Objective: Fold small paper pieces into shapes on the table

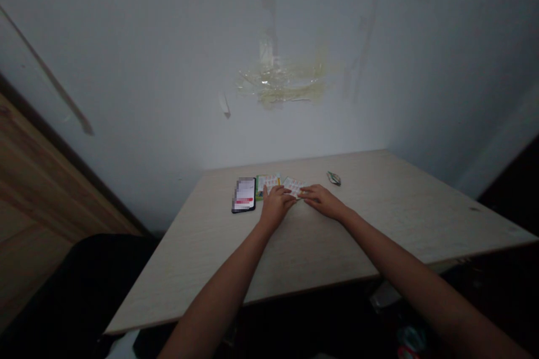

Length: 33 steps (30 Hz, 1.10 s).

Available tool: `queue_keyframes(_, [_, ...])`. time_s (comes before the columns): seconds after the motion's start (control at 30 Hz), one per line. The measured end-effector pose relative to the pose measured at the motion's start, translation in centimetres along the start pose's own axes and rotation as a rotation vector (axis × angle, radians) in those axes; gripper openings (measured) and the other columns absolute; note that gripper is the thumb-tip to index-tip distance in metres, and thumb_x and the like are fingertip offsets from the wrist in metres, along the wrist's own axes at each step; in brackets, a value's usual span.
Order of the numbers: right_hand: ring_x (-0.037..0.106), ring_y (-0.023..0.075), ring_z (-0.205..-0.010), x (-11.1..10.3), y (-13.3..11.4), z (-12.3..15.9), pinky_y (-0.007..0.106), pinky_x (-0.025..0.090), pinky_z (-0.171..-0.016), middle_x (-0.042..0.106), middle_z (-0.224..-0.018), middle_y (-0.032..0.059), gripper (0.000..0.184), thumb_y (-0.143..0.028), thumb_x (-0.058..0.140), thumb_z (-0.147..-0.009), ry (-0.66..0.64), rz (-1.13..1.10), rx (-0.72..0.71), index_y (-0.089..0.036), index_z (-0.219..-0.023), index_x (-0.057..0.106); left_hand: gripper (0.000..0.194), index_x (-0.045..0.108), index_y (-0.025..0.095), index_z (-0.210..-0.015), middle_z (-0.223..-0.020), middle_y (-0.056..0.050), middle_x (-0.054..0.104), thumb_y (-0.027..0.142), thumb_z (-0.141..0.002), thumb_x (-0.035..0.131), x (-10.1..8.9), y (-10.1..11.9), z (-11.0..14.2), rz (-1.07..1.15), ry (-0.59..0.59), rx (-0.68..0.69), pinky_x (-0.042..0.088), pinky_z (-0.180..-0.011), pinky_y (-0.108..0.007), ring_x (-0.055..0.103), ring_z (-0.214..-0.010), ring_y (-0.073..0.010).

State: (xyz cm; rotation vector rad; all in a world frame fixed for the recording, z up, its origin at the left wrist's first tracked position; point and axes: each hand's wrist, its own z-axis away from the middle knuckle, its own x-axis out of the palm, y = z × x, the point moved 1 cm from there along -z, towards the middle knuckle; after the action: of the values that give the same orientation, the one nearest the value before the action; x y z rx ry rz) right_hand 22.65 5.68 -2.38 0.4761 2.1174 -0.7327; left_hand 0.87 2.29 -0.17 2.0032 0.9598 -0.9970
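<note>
A small printed card (293, 183), pale with rows of small reddish marks, lies slightly turned on the table between my two hands. My left hand (274, 206) has its bent fingers at the card's left and lower edge, and its index finger reaches over the neighbouring sheet. Fingertips of my right hand (323, 201) press together at the card's right corner. Partly covered by my left hand is a second printed sheet (269, 181) with a green left side and a yellow strip. A phone (244, 195) with a lit screen lies just left of that sheet.
The pale wooden table (202, 241) stands against a grey wall (168, 67) with strips of old tape (290, 90). A small crumpled green-and-white piece (334, 178) sits behind my right hand. A dark chair-like shape (113, 258) is at the left.
</note>
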Motion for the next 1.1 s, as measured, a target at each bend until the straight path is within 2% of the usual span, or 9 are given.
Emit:
queue_keyframes(0.17, [0.062,0.0261,-0.116,-0.5,-0.4,-0.1,0.046,0.046,-0.103,0.069,-0.125,0.0085,0.029,-0.037,0.052,-0.097,-0.056,0.024,0.051,-0.027,-0.111,0.075,0.028,0.07,0.035,-0.117,-0.137,-0.003,0.062,0.045,-0.095,0.055,0.0,0.0,-0.1,-0.067,-0.061,-0.045,0.014,-0.112,-0.073,0.042,-0.135,-0.0321])
queue_keyframes(0.37, [0.065,0.0252,-0.111,-1.4,0.0,0.2,0.041,0.05,-0.098,0.074,-0.115,0.0088,0.03,-0.04,0.054,-0.094,-0.023,-0.017,0.177,-0.024,-0.105,0.077,0.035,0.071,0.032,-0.115,-0.15,-0.007,0.049,0.049,-0.098,0.044,-0.1,-0.1,0.0,-0.262,-0.044,-0.19,0.021,-0.11,-0.069,0.034,-0.14,-0.0389])
queue_keyframes(0.63, [0.067,0.0256,-0.109,-1.5,0.4,0.3,0.042,0.05,-0.098,0.074,-0.114,0.0086,0.03,-0.04,0.054,-0.094,0.002,-0.048,0.172,-0.023,-0.103,0.078,0.042,0.068,0.028,-0.117,-0.135,-0.011,0.059,0.051,-0.099,0.038,0.2,-0.5,0.2,-0.281,-0.028,-0.215,0.029,-0.108,-0.055,0.047,-0.127,-0.0323])
queue_keyframes(0.93, [0.067,0.0265,-0.109,-1.5,1.1,0.6,0.044,0.05,-0.1,0.074,-0.115,0.0084,0.025,-0.037,0.059,-0.091,0.007,-0.1,0.204,-0.024,-0.101,0.078,0.04,0.068,0.029,-0.118,-0.135,-0.01,0.059,0.051,-0.099,0.04,0.5,-0.9,0.2,-0.284,-0.031,-0.206,0.029,-0.107,-0.052,0.047,-0.125,-0.0307])
queue_keyframes(1.1, [0.067,0.0264,-0.11,-1.7,0.9,0.6,0.045,0.048,-0.103,0.073,-0.116,0.0082,0.018,-0.032,0.065,-0.086,0.0,-0.135,0.2,-0.024,-0.096,0.078,0.038,0.067,0.03,-0.12,-0.139,-0.009,0.057,0.048,-0.099,0.041,0.4,-0.8,0.0,-0.266,-0.024,-0.202,0.028,-0.108,-0.057,0.044,-0.129,-0.032])
